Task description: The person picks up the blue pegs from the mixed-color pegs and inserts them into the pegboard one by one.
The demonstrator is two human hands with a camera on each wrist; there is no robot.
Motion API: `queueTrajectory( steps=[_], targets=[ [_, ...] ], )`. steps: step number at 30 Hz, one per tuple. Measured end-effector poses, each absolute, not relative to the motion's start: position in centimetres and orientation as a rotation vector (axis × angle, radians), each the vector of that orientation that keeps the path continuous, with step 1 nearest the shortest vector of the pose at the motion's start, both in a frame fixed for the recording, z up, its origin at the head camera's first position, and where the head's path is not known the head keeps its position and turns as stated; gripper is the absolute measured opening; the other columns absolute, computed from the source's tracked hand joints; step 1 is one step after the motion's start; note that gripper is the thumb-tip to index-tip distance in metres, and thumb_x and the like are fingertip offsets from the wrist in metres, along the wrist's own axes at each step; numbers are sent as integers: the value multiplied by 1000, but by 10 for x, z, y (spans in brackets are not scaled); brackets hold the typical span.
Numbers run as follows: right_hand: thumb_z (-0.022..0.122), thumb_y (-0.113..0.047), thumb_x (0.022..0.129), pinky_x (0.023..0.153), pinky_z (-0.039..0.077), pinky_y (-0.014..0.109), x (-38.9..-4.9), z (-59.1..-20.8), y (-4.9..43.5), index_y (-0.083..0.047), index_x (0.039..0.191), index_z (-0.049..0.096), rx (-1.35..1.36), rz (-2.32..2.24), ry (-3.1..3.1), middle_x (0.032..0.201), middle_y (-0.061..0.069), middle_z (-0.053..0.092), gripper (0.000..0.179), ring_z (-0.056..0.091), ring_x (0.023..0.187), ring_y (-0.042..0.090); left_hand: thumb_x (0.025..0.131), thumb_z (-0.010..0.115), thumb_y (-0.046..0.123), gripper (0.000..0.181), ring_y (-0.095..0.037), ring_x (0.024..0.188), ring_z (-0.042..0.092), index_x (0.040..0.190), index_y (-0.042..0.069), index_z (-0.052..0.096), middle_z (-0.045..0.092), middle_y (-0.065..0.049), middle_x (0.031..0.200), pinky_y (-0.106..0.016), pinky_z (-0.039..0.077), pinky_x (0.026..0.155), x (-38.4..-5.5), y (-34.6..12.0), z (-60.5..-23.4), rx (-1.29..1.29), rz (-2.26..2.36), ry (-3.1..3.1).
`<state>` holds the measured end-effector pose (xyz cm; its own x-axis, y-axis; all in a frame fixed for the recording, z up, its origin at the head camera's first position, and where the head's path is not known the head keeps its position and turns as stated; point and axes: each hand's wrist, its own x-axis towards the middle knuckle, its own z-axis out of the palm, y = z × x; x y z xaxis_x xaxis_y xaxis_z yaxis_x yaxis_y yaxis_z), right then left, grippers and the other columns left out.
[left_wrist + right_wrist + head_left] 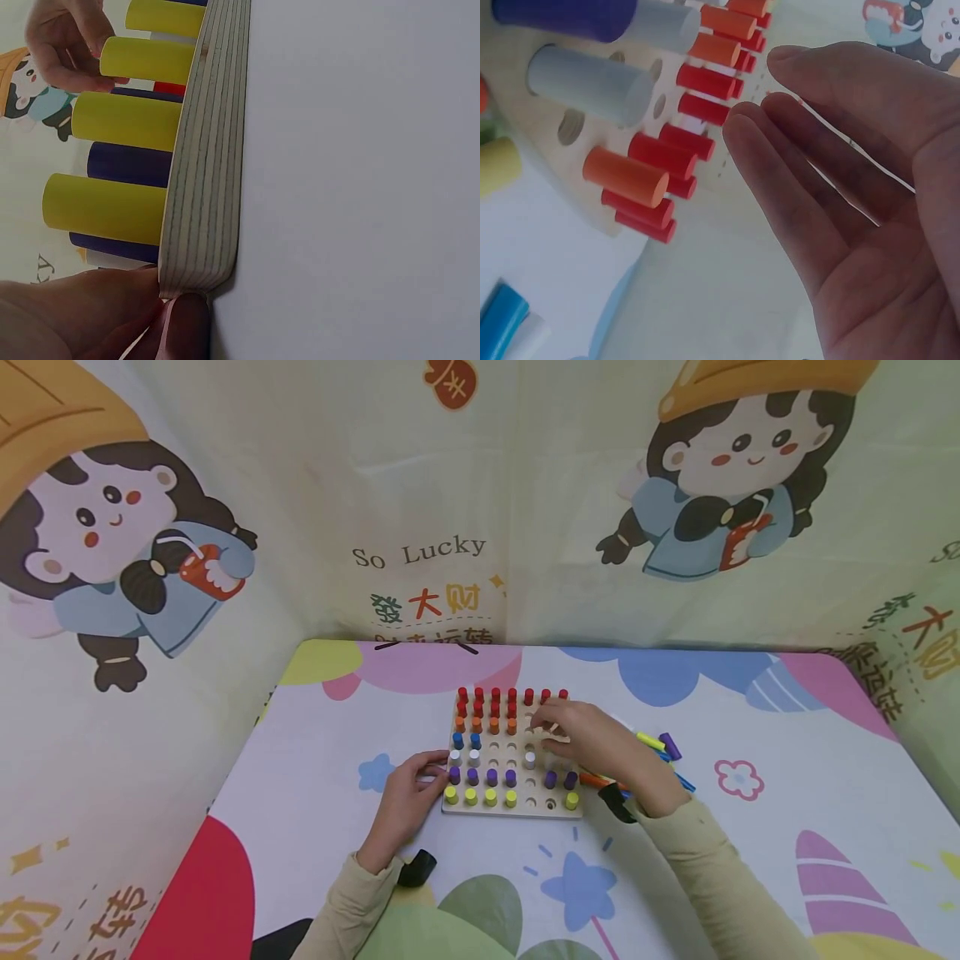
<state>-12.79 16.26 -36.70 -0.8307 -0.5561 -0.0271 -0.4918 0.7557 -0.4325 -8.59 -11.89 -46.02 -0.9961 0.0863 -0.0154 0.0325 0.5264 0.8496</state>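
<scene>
A wooden pegboard holds rows of coloured pegs: red at the far side, then orange, blue, white, purple, and yellow nearest me. My left hand holds the board's left edge; the left wrist view shows its fingers at the corner, beside the yellow pegs. Over the board's right part hovers my right hand, thumb and fingers apart. The right wrist view shows nothing between its fingers. An orange peg and a white peg stand in holes near it.
Loose pegs in yellow, purple and blue lie right of the board, partly behind my right forearm. Orange pegs lie by the board's right edge. A patterned cloth covers the table, and printed curtains stand behind.
</scene>
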Motion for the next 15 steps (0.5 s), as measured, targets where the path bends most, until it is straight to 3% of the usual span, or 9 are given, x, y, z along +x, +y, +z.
queueTrajectory(
  steps=[15],
  targets=[
    [77, -9, 86, 86, 58, 40, -123, -375, 184, -5, 112, 69, -767, -697, 2827, 104, 7, 70, 27, 66, 95, 23, 93, 68, 9, 35, -16, 97, 67, 128, 9, 65, 69, -5, 119, -30, 58, 78, -84, -117, -460, 72, 1484, 2709]
  ],
)
